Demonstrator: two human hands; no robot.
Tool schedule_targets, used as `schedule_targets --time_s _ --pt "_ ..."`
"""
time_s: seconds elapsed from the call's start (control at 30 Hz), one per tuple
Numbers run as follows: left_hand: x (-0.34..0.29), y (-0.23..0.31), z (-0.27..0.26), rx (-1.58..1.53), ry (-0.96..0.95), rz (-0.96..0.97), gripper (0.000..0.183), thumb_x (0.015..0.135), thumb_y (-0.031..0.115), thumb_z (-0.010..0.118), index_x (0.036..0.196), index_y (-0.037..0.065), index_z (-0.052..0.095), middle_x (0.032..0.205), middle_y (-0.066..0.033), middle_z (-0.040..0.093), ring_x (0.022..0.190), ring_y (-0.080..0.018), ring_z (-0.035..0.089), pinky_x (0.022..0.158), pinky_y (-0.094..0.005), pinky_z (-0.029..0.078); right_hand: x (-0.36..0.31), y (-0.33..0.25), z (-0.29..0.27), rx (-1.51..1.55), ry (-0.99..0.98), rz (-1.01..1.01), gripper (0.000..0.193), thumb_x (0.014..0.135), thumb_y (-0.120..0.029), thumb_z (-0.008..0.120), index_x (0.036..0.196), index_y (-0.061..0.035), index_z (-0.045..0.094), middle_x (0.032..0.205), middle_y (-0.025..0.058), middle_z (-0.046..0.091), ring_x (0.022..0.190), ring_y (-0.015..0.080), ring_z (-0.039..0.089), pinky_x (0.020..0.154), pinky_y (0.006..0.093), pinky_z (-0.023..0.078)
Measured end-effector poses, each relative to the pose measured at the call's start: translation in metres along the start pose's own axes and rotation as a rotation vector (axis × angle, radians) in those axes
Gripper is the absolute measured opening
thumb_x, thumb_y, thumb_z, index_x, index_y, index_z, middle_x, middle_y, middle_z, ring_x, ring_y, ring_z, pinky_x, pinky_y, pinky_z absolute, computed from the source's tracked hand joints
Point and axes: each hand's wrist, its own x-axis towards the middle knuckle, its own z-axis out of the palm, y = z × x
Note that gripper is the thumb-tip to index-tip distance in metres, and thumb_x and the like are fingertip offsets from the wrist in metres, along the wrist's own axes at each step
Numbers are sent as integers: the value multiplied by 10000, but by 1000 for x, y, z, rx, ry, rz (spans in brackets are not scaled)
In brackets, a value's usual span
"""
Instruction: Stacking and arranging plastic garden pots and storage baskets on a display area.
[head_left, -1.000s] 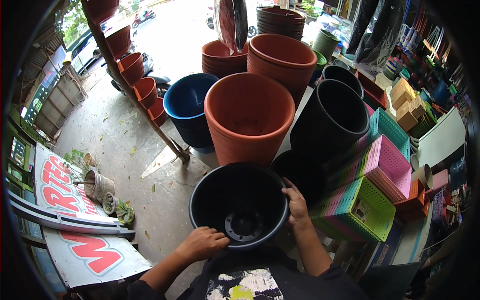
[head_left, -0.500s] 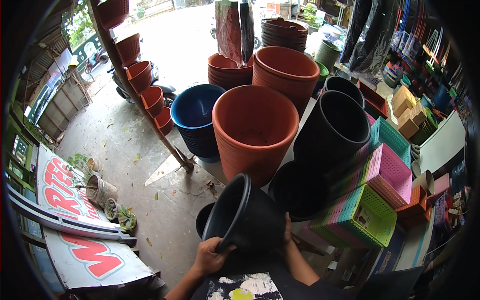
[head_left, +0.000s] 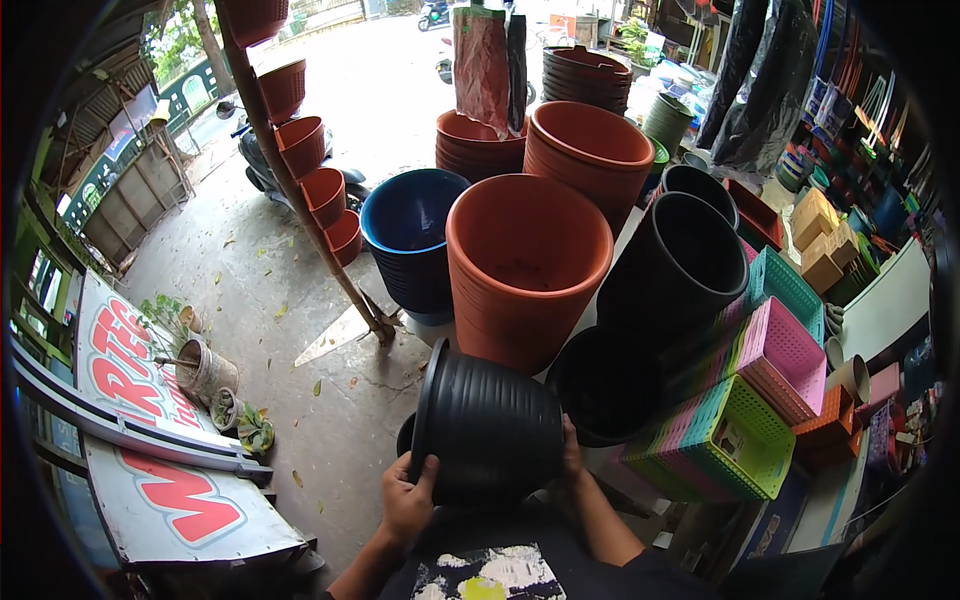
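A large black plastic plant pot (head_left: pixel 490 420) lies on its side between my hands, its ribbed wall upward and its rim to the left. My left hand (head_left: pixel 408 497) grips the rim, thumb on the outside and fingers partly hidden behind the edge. Against the base end presses my right hand (head_left: pixel 570 455), its fingers mostly hidden by the pot. Just beyond stand a stack of terracotta-coloured pots (head_left: pixel 530 270) and, to its right, another black pot (head_left: pixel 608 385) with its mouth up. Part of a further dark pot (head_left: pixel 405 435) shows behind the held pot's rim.
Blue pots (head_left: pixel 415 225) and tall black pots (head_left: pixel 685 250) flank the terracotta stack. Colourful plastic baskets (head_left: pixel 740 440) are stacked at the right. A slanted pole (head_left: pixel 310 190) carries hanging pots. Potted plants (head_left: pixel 207 368) and a sign board (head_left: pixel 190 500) are at the left.
The black pot has turned: its mouth, visible before, now faces away to the left and its ribbed side shows. Both hands keep hold. The view has shifted slightly.
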Motion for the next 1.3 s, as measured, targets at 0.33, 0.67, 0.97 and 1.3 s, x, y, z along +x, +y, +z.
schedule_targets --time_s 0.33,0.67,0.97,1.3 --pt "9 0 -14 -278 53 -50 295 1014 201 559 1155 -54 601 1095 -105 676 981 -154 631 901 -298 500 17 29 -21 52 80 -96 720 1000 -571 332 1455 -18 404 1400 159 514 1320 281 460 1122 411 325" --pt "19 0 -25 -639 115 -167 449 1038 250 476 1358 -59 417 1316 -207 561 1175 -329 586 1032 -455 468 19 84 -40 -27 151 382 823 941 -700 275 1550 -148 244 1536 145 368 1405 304 346 1126 505 285" --pt "30 -33 -50 -890 -10 -400 552 1055 380 356 1411 -40 404 1416 -211 494 1298 -371 490 1113 -527 363 25 118 -38 -208 269 636 558 986 -484 413 1380 -101 507 1270 113 617 1116 276 590 892 453 487" --pt "37 -80 -73 -816 151 -420 554 1061 393 320 1404 -30 426 1430 -204 485 1311 -343 483 1122 -502 363 46 100 -36 91 281 408 473 993 -292 415 1352 6 493 1273 178 598 1146 308 591 1001 391 457"
